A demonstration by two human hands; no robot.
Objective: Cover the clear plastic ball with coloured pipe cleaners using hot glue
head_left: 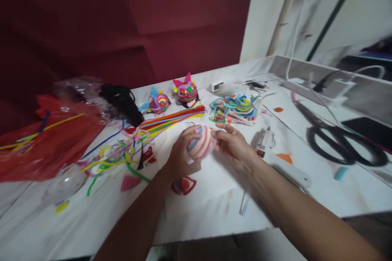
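Observation:
A fuzzy ball [202, 142] with pink, cream and blue stripes, wound from what look like pipe cleaners, is held above the middle of the white table. Curled around its left side, my left hand [184, 151] grips it. My right hand [231, 142] is at the ball's right edge, with its fingertips pressed to it; whether a loose stem end is pinched there is hidden. Just below my left hand lies a red and white eye-shaped piece [184, 185] with an orange centre.
Two finished-looking animal heads [187, 89] stand at the back. Bundled pipe cleaners [174, 118] and a coiled heap [235, 106] lie before them. Large black scissors [343, 142] and a hot-glue gun [288, 173] or similar white tool lie right. Red plastic [61, 142] covers the left.

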